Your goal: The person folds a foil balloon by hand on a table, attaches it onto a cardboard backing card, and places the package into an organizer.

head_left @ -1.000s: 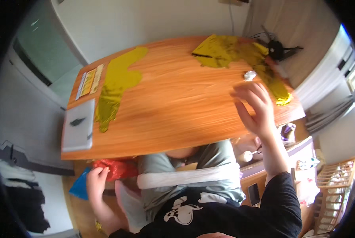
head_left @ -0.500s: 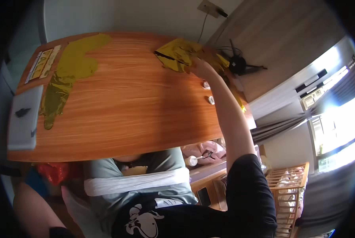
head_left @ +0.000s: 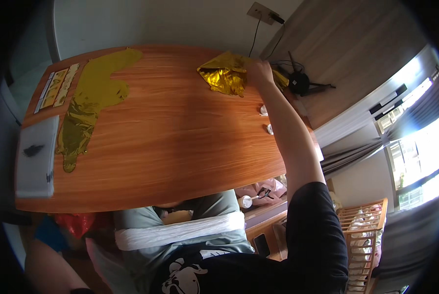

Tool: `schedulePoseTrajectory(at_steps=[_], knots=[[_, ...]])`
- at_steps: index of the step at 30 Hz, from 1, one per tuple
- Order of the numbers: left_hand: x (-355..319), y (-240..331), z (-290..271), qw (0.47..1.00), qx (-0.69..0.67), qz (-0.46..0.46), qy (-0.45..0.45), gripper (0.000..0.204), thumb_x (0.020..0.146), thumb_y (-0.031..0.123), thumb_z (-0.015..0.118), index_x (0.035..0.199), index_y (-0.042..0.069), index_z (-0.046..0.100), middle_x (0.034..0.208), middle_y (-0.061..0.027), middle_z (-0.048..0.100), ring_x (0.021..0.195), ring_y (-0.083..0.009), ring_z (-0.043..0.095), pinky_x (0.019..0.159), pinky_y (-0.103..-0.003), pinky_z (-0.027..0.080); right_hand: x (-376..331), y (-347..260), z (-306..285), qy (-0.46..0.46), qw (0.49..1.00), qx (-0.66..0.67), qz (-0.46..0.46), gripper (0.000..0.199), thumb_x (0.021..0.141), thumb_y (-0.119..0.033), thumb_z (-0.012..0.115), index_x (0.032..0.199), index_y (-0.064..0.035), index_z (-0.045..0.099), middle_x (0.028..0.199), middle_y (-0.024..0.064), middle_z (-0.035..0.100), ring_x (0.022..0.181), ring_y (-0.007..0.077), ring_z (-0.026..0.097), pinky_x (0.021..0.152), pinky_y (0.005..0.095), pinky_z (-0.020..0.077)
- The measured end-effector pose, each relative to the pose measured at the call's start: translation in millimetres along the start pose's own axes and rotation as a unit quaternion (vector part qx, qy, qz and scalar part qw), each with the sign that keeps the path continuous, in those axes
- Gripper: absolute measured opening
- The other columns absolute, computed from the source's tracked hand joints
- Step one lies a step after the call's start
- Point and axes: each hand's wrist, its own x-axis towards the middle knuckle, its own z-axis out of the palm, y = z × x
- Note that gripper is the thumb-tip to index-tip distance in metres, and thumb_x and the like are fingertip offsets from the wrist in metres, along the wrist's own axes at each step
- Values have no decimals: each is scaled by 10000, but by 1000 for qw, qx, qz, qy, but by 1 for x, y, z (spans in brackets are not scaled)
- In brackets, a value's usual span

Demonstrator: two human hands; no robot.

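My right hand (head_left: 260,72) reaches across the table to the far right corner, fingers curled at the edge of a crumpled gold foil balloon (head_left: 225,76). The balloon lies partly folded, its near side shining; some gold foil also shows beyond my hand. Another gold foil balloon (head_left: 99,85), deflated and flat, stretches along the left part of the table. My left forearm (head_left: 50,267) hangs low at the left, next to a shiny red thing (head_left: 76,224) below the table edge. The left hand itself cannot be seen.
On the wooden table (head_left: 180,147) lie a translucent white box or sheet (head_left: 36,164), a printed card (head_left: 58,88) and two small white pieces (head_left: 269,129). A black device with antennas (head_left: 299,83) stands at the far right corner. A wooden-railed crib (head_left: 361,220) is at the right.
My right hand has shifted slightly right and away from me at the foil. The balloon's near side has changed folds and now shines brightly. The whole view has shifted a little.
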Motion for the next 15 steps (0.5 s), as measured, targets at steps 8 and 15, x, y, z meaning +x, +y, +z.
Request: schedulePoseTrajectory(at_steps=[8, 15], knots=[[50, -6, 20, 997, -27, 73, -25, 302, 1028, 350, 483, 1108, 95, 623, 1217, -127, 618, 1159, -327, 543, 1035, -454, 401, 54, -82, -55, 159, 967, 199, -21, 470, 906, -251, 708, 1362, -171, 628, 1676, 100, 241, 1418, 374, 426, 1098, 492, 432], [101, 10, 44, 990, -36, 120, -71, 336, 1036, 403, 464, 1102, 108, 610, 1261, -134, 607, 1217, -345, 521, 1081, -483, 376, 27, -2, 21, -145, 950, 211, -179, 481, 1011, -366, 595, 1438, -144, 571, 1470, 181, 551, 1252, 335, 604, 1054, 436, 470]])
